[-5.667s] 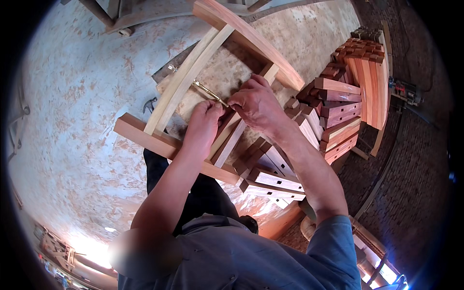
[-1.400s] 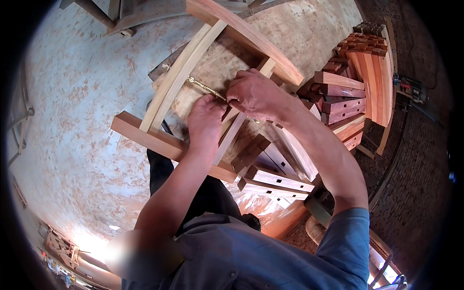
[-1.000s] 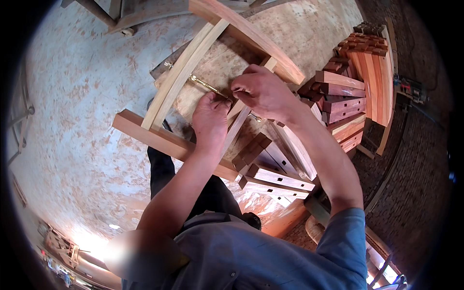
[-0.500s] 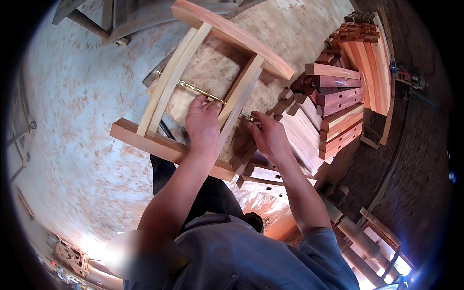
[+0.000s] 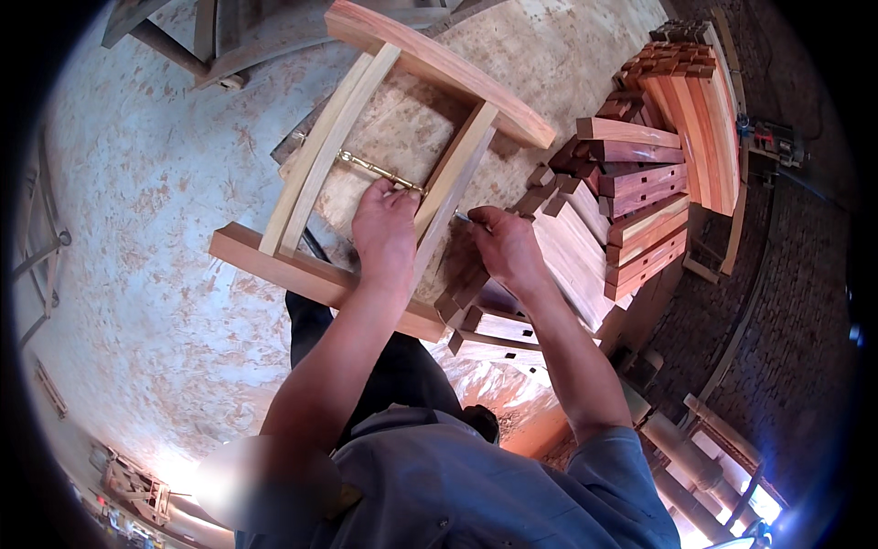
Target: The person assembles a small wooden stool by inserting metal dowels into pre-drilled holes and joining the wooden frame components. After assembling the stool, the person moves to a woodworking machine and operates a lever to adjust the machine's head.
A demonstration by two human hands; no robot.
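A pale wooden frame [image 5: 439, 55] of two long and two cross pieces, one of them doubled, lies in front of me. Between its cross pieces runs a turned brass-coloured rod [image 5: 370, 167]. Inside the opening, my left hand [image 5: 384, 233] has its fingers closed on the rod's near end, against the right cross piece [image 5: 457, 169]. Just outside that piece, my right hand [image 5: 506, 247] pinches a small, thin metal piece [image 5: 462, 217]. Its fingers hide most of this piece, so I cannot tell its kind. A metal end [image 5: 298, 137] shows beyond the left doubled piece.
Right of the frame stand stacked wooden blocks [image 5: 645, 188], some with square holes, and a tall pile of reddish boards [image 5: 700, 137]. Beyond is a dark brick wall [image 5: 777, 274]. Wooden framework [image 5: 206, 37] stands at the far left on the stained floor [image 5: 165, 183].
My right hand has turned, its fingers curling further over the small metal piece, so less of it shows. The left hand, brass rod and frame stay nearly where they were.
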